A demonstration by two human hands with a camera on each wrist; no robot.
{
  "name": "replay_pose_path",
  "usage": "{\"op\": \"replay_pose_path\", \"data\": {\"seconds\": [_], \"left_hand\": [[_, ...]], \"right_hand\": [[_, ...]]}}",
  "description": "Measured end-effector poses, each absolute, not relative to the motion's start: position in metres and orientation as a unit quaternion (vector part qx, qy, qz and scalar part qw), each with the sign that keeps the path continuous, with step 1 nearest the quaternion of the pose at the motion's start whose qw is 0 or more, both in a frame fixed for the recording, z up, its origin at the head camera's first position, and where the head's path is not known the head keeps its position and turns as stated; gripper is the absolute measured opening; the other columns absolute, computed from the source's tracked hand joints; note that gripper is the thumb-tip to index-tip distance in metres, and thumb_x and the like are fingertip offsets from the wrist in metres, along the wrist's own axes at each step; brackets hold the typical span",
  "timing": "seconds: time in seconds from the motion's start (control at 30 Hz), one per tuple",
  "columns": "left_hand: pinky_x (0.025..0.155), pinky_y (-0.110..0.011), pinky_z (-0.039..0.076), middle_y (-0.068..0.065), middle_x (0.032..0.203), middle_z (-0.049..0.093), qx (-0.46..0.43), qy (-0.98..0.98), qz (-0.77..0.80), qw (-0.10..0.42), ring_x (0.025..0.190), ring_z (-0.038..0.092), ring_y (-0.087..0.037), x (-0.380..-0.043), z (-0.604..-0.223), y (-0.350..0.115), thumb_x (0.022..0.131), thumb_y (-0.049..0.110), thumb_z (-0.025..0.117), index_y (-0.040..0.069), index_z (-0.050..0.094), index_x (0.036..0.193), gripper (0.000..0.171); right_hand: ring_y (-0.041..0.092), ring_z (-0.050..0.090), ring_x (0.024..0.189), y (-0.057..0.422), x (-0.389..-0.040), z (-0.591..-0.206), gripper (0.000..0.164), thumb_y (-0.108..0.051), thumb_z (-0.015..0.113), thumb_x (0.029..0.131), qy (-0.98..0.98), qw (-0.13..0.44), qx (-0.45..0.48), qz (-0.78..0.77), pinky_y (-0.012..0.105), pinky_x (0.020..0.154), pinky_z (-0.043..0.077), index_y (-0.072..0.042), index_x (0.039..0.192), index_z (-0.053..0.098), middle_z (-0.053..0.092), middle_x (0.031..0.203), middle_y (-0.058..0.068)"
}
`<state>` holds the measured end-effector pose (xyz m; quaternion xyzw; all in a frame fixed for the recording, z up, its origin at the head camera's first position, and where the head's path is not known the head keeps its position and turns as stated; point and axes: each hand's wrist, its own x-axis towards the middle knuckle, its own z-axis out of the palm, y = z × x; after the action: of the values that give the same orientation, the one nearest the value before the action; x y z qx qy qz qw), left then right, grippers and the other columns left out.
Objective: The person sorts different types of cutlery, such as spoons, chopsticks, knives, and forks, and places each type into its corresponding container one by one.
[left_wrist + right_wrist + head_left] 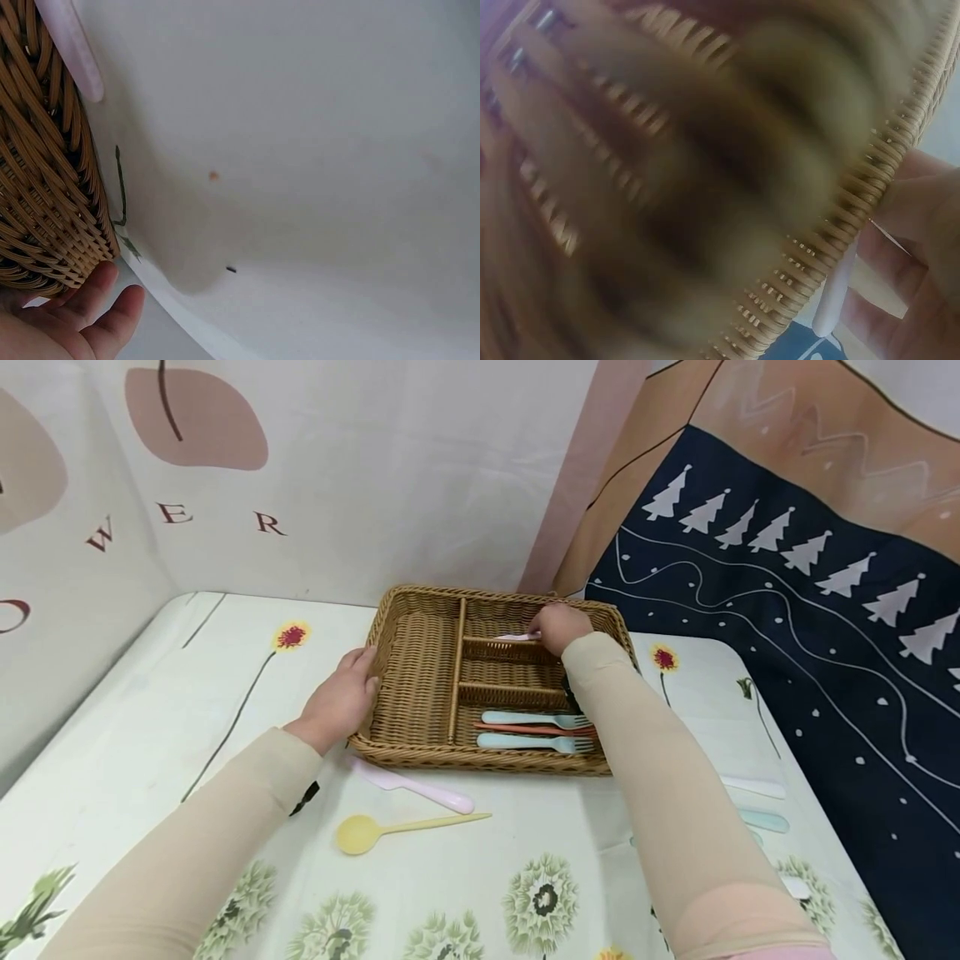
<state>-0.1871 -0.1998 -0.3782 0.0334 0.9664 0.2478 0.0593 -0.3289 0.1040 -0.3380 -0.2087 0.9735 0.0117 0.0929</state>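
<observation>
A brown wicker basket with several compartments stands on the table. My left hand grips its left end, thumb by the rim; the left wrist view shows two bent fingers at the wicker wall. Over the back right compartment, my right hand pinches a pale pink knife. Its rounded end shows below the fingers in the right wrist view. In the front right compartment lie two light blue forks with a thin orange utensil between them, partly hidden by my right forearm.
A pink knife and a yellow spoon lie in front of the basket. Right of my right forearm are a white utensil and a blue-green one, both partly covered. A white cloth wall rises behind the table.
</observation>
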Motion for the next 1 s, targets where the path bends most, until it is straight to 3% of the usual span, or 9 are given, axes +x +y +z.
{"op": "replay_pose_path", "data": {"seconds": [0.33,0.5,0.8,1.0], "left_hand": [[0.110,-0.056,0.033,-0.026,0.156,0.014,0.035,0.965,0.250,0.065,0.136,0.032,-0.045,-0.187,-0.379,-0.198,0.105,0.017,0.030,-0.002,0.009,0.154,0.056],[0.110,-0.056,0.033,-0.025,0.156,0.014,0.034,0.966,0.248,0.066,0.136,0.032,-0.045,-0.187,-0.379,-0.197,0.105,0.018,0.029,-0.001,0.009,0.154,0.056],[0.108,-0.057,0.035,-0.026,0.156,0.013,0.032,0.966,0.247,0.066,0.135,0.033,-0.046,-0.187,-0.380,-0.200,0.105,0.017,0.029,-0.002,0.009,0.153,0.056],[0.107,-0.058,0.036,-0.026,0.156,0.013,0.032,0.966,0.247,0.064,0.134,0.034,-0.047,-0.187,-0.379,-0.201,0.105,0.017,0.029,-0.002,0.009,0.153,0.056]], "right_hand": [[0.027,0.058,0.117,0.113,-0.327,-0.338,0.039,0.001,0.047,0.097,0.975,0.108,-0.190,-0.035,0.042,0.088,0.055,-0.017,0.127,0.067,0.061,0.132,0.007],[0.027,0.061,0.107,0.119,-0.326,-0.340,0.036,-0.004,0.046,0.098,0.975,0.099,-0.177,-0.089,0.040,0.081,0.054,-0.013,0.125,0.067,0.064,0.127,0.010],[0.028,0.060,0.105,0.121,-0.321,-0.333,0.030,-0.006,0.060,0.095,0.956,0.082,-0.160,-0.231,0.044,0.090,0.052,-0.004,0.125,0.065,0.065,0.117,0.015],[0.029,0.057,0.110,0.117,-0.312,-0.318,0.032,-0.006,0.060,0.095,0.941,0.079,-0.158,-0.287,0.044,0.092,0.051,-0.002,0.127,0.063,0.061,0.122,0.017]]}}
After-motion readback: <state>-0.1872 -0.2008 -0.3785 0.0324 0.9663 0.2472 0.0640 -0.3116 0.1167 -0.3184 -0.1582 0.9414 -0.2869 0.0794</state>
